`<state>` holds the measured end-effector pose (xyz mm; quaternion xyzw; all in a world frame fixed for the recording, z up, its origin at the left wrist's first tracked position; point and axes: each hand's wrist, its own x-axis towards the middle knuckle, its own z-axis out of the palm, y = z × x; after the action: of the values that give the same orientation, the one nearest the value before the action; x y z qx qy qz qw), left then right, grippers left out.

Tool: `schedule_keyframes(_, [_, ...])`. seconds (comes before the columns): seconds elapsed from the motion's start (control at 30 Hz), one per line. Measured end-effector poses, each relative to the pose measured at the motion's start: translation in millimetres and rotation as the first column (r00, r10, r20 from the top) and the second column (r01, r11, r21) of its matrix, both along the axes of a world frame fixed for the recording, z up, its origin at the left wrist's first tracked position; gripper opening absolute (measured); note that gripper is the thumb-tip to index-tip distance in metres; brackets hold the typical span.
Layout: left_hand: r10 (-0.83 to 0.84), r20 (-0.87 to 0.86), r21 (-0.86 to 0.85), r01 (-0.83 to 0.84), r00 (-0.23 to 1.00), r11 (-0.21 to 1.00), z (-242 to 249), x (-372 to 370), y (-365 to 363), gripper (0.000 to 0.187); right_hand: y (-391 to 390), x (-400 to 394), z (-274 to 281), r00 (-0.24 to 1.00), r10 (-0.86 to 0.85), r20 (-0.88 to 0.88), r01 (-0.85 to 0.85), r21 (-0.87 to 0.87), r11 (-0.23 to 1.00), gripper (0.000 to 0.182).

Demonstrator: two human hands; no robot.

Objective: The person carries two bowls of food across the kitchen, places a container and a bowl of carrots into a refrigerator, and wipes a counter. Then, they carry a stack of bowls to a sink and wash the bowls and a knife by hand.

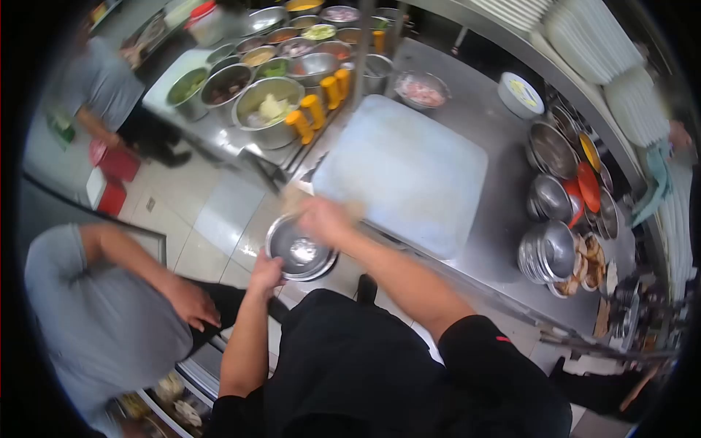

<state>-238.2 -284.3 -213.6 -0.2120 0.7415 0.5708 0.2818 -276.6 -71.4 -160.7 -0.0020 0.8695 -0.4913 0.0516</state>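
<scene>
My left hand [268,273] grips the rim of a shiny metal bowl [303,252], held over the floor in front of my body. A second rim shows at its lower edge, so bowls may be stacked. At the bowl's upper right, my right hand [325,221] is closed and blurred by motion. A tan, cloth-like thing [353,209] sticks out on both sides of it, too smeared to make out fully. Just beyond, a large white cutting board [405,168] lies on the steel counter [504,219].
Metal containers of food [266,109] and yellow-capped bottles [312,111] stand at upper left. Stacked metal bowls [544,252] sit on the right, below white plates [591,40]. A person in grey [109,306] is close on my left; another person [109,80] stands farther back.
</scene>
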Motion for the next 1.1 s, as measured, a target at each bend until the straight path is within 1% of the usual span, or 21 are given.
schedule_keyframes(0.1, [0.070, -0.010, -0.098, -0.071, 0.997, 0.993, 16.5, -11.6, -4.0, 0.064, -3.6, 40.8, -10.4, 0.956, 0.060, -0.287, -0.074, -0.037, 0.997, 0.028])
schedule_keyframes(0.17, [-0.008, -0.036, -0.065, 0.006, 0.999, 0.998, 8.3, -18.0, -20.2, 0.060, 56.5, 53.9, 21.9, 0.947, -0.166, -0.276, 0.113, -0.198, 0.974, 0.030])
schedule_keyframes(0.2, [-0.025, -0.012, -0.021, 0.025, 1.000, 0.999, 2.8, -13.5, -16.7, 0.058, 96.0, 61.7, 52.4, 0.951, -0.273, -0.145, 0.217, -0.316, 0.924, 0.032])
schedule_keyframes(0.23, [-0.020, -0.007, 0.016, 0.020, 1.000, 1.000, -0.4, -12.8, -18.9, 0.055, 138.6, 71.6, 75.8, 0.928, -0.348, -0.135, 0.276, -0.381, 0.882, 0.034])
schedule_keyframes(0.27, [0.020, -0.026, 0.048, -0.019, 0.999, 0.999, -1.7, -15.2, -32.5, 0.052, 175.9, 78.1, 86.4, 0.819, -0.470, -0.329, 0.514, 0.056, 0.856, 0.033])
schedule_keyframes(0.3, [0.092, 0.086, -0.038, -0.089, 0.992, 0.995, -40.1, -20.4, -57.4, 0.045, 210.0, 87.9, 99.9, 0.739, -0.532, -0.415, 0.653, 0.242, 0.718, 0.035])
schedule_keyframes(0.33, [0.096, 0.137, 0.010, -0.098, 0.986, 0.995, -60.7, -21.4, -68.7, 0.043, 241.0, 93.1, 100.0, 0.642, -0.666, -0.379, 0.760, 0.201, 0.618, 0.037])
schedule_keyframes(0.37, [0.151, 0.104, -0.138, -0.136, 0.983, 0.981, -61.0, -18.6, -64.4, 0.043, 286.0, 103.2, 63.2, 0.628, -0.555, -0.546, 0.775, 0.378, 0.506, 0.043])
schedule_keyframes(0.4, [0.214, 0.068, -0.121, -0.205, 0.974, 0.971, -72.1, -14.1, -69.6, 0.045, 338.3, 109.8, 16.9, 0.686, -0.459, -0.565, 0.727, 0.558, 0.400, 0.047])
schedule_keyframes(0.47, [0.317, -0.030, -0.113, -0.318, 0.948, 0.941, -49.6, -13.0, -58.4, 0.047, 382.7, 127.0, -45.5, 0.814, -0.573, -0.094, 0.318, 0.898, 0.304, 0.060])
schedule_keyframes(0.5, [0.299, -0.027, -0.077, -0.300, 0.954, 0.951, -52.7, -15.1, -66.8, 0.048, 358.4, 137.2, -49.4, 0.665, -0.734, -0.137, 0.507, 0.805, 0.309, 0.065])
schedule_keyframes(0.53, [0.359, -0.034, -0.074, -0.361, 0.933, 0.930, -52.8, -15.5, -72.5, 0.048, 363.6, 148.5, -71.7, 0.708, -0.680, -0.190, 0.508, 0.806, 0.303, 0.068])
schedule_keyframes(0.57, [0.413, -0.037, -0.079, -0.415, 0.910, 0.906, -50.8, -13.9, -77.7, 0.049, 348.2, 150.5, -44.1, 0.755, -0.654, -0.039, 0.396, 0.822, 0.409, 0.067])
schedule_keyframes(0.63, [0.475, -0.031, -0.080, -0.476, 0.880, 0.876, -54.7, -2.4, -94.0, 0.048, 318.9, 154.7, -8.6, 0.791, -0.602, 0.112, 0.262, 0.827, 0.498, 0.063])
schedule_keyframes(0.7, [0.502, -0.047, -0.068, -0.504, 0.864, 0.861, -61.9, 10.8, -115.1, 0.046, 339.4, 167.2, -9.3, 0.903, -0.389, 0.181, 0.152, 0.713, 0.685, 0.058])
schedule_keyframes(0.8, [0.614, 0.007, -0.123, -0.608, 0.789, 0.784, -86.8, 32.7, -145.4, 0.044, 334.3, 144.7, 56.2, 0.880, -0.340, 0.331, 0.007, 0.708, 0.706, 0.054])
schedule_keyframes(0.9, [0.713, 0.030, -0.103, -0.707, 0.700, 0.699, -84.7, 50.0, -171.5, 0.041, 286.6, 96.8, 103.8, 0.941, -0.323, -0.104, 0.329, 0.517, 0.790, 0.045])
schedule_keyframes(0.93, [0.737, 0.018, -0.117, -0.731, 0.675, 0.672, -80.8, 50.0, -179.4, 0.038, 255.9, 77.5, 118.3, 0.942, -0.300, -0.151, 0.336, 0.417, 0.845, 0.043])
schedule_keyframes(1.0, [0.777, -0.017, -0.115, -0.773, 0.630, 0.624, -69.4, 40.5, -198.8, 0.035, 183.9, 35.1, 142.6, 0.929, -0.274, -0.250, 0.325, 0.195, 0.925, 0.038])
schedule_keyframes(1.07, [0.811, -0.062, -0.090, -0.813, 0.581, 0.575, -55.5, 21.5, -223.3, 0.035, 131.3, -6.1, 151.8, 0.974, -0.106, -0.201, 0.142, 0.177, 0.974, 0.038])
schedule_keyframes(1.1, [0.786, -0.065, -0.049, -0.789, 0.615, 0.613, -60.5, 7.5, -247.2, 0.037, 103.1, -25.5, 153.9, 0.984, -0.023, -0.178, 0.052, 0.160, 0.986, 0.038])
